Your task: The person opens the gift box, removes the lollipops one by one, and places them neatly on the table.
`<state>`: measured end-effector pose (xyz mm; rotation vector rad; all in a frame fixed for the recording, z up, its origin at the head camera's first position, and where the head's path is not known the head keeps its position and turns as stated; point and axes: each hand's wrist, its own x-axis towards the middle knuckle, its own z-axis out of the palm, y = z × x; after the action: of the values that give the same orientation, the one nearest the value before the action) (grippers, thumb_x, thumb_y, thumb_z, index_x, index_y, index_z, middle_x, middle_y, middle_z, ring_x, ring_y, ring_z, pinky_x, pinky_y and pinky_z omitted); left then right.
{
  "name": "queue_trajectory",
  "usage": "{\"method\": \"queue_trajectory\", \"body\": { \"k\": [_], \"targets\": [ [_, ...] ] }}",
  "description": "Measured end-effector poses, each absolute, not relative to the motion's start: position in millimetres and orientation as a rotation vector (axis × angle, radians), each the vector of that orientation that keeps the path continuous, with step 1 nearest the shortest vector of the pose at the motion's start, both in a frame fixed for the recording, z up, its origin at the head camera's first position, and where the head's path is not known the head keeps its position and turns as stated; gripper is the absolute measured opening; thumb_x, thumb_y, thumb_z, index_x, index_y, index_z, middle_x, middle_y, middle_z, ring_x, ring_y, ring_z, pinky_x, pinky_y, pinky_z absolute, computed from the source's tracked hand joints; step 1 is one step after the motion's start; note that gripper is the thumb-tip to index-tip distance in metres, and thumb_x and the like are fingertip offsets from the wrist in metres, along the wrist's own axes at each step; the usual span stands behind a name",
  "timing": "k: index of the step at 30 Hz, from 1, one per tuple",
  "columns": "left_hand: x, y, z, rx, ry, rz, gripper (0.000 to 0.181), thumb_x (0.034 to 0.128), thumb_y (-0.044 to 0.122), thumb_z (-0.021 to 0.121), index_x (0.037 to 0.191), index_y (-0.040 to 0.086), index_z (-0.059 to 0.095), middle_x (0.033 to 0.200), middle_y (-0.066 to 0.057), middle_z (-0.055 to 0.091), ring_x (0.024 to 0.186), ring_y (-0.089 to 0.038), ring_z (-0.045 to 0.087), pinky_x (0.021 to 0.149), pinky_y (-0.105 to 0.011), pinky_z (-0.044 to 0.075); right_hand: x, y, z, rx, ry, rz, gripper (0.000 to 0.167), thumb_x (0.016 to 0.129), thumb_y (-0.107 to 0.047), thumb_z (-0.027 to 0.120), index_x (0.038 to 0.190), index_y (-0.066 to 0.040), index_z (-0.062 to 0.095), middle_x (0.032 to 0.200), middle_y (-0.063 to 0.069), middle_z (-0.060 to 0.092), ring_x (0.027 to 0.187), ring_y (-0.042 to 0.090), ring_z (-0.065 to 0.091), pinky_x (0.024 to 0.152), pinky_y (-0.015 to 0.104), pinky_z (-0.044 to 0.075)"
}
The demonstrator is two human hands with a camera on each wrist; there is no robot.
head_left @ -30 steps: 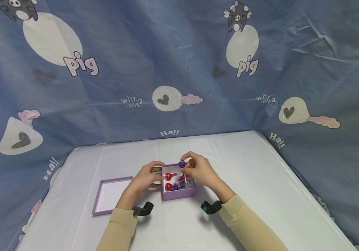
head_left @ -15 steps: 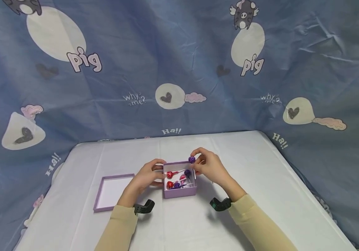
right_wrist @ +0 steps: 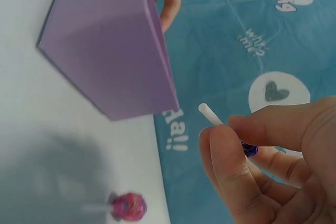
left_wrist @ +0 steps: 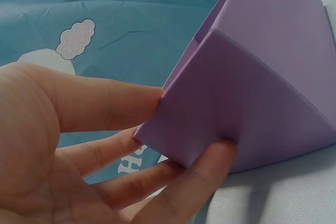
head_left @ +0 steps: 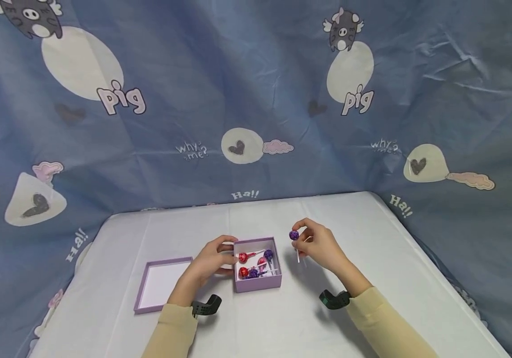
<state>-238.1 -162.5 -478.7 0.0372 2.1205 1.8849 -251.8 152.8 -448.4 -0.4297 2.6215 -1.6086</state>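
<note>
Left hand (head_left: 209,261) grips left side of purple box (head_left: 258,285); several lollipops (head_left: 243,272) inside. Right hand (head_left: 323,247) pinches purple-wrapped lollipop (head_left: 294,235), stick down, above desk (head_left: 256,328), right of box. Pinkish-red lollipop (right_wrist: 130,206) on desk nearby.

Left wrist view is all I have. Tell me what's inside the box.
Observer: Red lollipops, a pink one and purple ones lie inside the box, as the head view shows.
Operator: Report how the right hand holds its lollipop.
Observer: In the right wrist view, its fingers pinch the white stick.
Operator: Now find me the lid.
Observer: The head view shows it on the table, to the left of the box, partly behind the left arm.
</note>
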Motion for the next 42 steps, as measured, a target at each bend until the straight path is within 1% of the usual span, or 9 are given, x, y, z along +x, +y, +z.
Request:
{"method": "queue_trajectory", "body": {
  "k": [4, 9, 14, 16, 20, 27, 33, 37, 42],
  "targets": [
    [-234.4, -163.6, -481.8, 0.002, 2.129, 1.879, 0.055, 0.0844, -0.004, 0.071, 0.136, 0.008, 0.055, 0.133, -0.022, 0.057, 0.105, -0.035, 0.065, 0.076, -0.051, 0.06, -250.7, 162.0, -456.1, -0.408, 2.63, -1.57, 0.031, 0.087, -0.004, 0.075, 0.113, -0.015, 0.063, 0.08, 0.011, 0.068, 0.066, 0.025, 0.069, 0.063, 0.041, 0.061],
    [-235.9, -162.5, -480.6, 0.001, 2.138, 1.87, 0.055, 0.0858, -0.003, 0.07, 0.137, 0.009, 0.055, 0.135, -0.022, 0.056, 0.106, -0.035, 0.065, 0.078, -0.05, 0.06, -252.3, 173.5, -458.4, -0.404, 2.666, -1.552, 0.032, 0.088, -0.002, 0.074, 0.116, -0.012, 0.064, 0.08, 0.009, 0.066, 0.066, 0.023, 0.069, 0.06, 0.035, 0.061],
    [-238.9, -161.2, -479.9, 0.001, 2.141, 1.853, 0.054, 0.0866, -0.003, 0.07, 0.137, 0.011, 0.055, 0.135, -0.021, 0.056, 0.107, -0.035, 0.064, 0.08, -0.049, 0.06, -252.7, 185.3, -458.6, -0.414, 2.697, -1.49, 0.034, 0.088, -0.006, 0.074, 0.121, -0.013, 0.067, 0.083, 0.013, 0.07, 0.066, 0.022, 0.07, 0.061, 0.032, 0.061],
    [-238.7, -161.4, -480.8, 0.0, 2.138, 1.856, 0.054, 0.0868, -0.002, 0.07, 0.137, 0.011, 0.055, 0.135, -0.02, 0.056, 0.107, -0.034, 0.065, 0.08, -0.049, 0.06, -252.0, 188.4, -459.9, -0.407, 2.695, -1.474, 0.034, 0.089, -0.007, 0.074, 0.121, -0.014, 0.068, 0.085, 0.014, 0.071, 0.066, 0.022, 0.07, 0.063, 0.032, 0.061],
    [-238.7, -160.8, -480.3, 0.018, 2.13, 1.861, 0.055, 0.0871, -0.001, 0.071, 0.138, 0.01, 0.054, 0.135, -0.02, 0.056, 0.107, -0.034, 0.065, 0.079, -0.049, 0.06, -251.5, 194.3, -463.5, -0.416, 2.704, -1.453, 0.033, 0.089, -0.008, 0.075, 0.121, -0.012, 0.068, 0.084, 0.014, 0.072, 0.067, 0.02, 0.07, 0.064, 0.031, 0.06],
    [-236.3, -162.7, -478.8, 0.018, 2.15, 1.845, 0.056, 0.0862, -0.002, 0.071, 0.138, 0.01, 0.054, 0.134, -0.019, 0.056, 0.105, -0.033, 0.066, 0.078, -0.048, 0.06, -255.5, 197.7, -471.0, -0.408, 2.75, -1.384, 0.03, 0.087, -0.008, 0.076, 0.115, -0.014, 0.07, 0.075, 0.004, 0.07, 0.063, 0.019, 0.067, 0.061, 0.033, 0.058],
    [-235.2, -160.2, -480.1, 0.004, 2.143, 1.844, 0.055, 0.0864, -0.002, 0.071, 0.137, 0.01, 0.054, 0.134, -0.019, 0.057, 0.107, -0.035, 0.065, 0.078, -0.048, 0.06, -252.9, 207.1, -475.0, -0.355, 2.732, -1.385, 0.03, 0.088, -0.006, 0.076, 0.117, -0.012, 0.069, 0.079, 0.009, 0.071, 0.065, 0.021, 0.069, 0.062, 0.031, 0.058],
    [-236.2, -159.6, -480.6, 0.014, 2.128, 1.854, 0.055, 0.0873, -0.002, 0.07, 0.138, 0.01, 0.054, 0.134, -0.019, 0.057, 0.108, -0.035, 0.065, 0.078, -0.048, 0.06, -253.6, 213.2, -476.4, -0.322, 2.731, -1.377, 0.032, 0.088, -0.006, 0.075, 0.119, -0.01, 0.068, 0.082, 0.013, 0.071, 0.065, 0.023, 0.07, 0.061, 0.032, 0.059],
    [-236.9, -160.3, -480.9, 0.001, 2.13, 1.869, 0.056, 0.0857, -0.004, 0.07, 0.137, 0.01, 0.054, 0.133, -0.019, 0.058, 0.105, -0.034, 0.066, 0.077, -0.049, 0.06, -259.8, 218.6, -483.3, -0.301, 2.717, -1.392, 0.033, 0.088, -0.006, 0.076, 0.12, -0.008, 0.068, 0.083, 0.013, 0.07, 0.064, 0.023, 0.07, 0.06, 0.033, 0.06]
  ]
}}
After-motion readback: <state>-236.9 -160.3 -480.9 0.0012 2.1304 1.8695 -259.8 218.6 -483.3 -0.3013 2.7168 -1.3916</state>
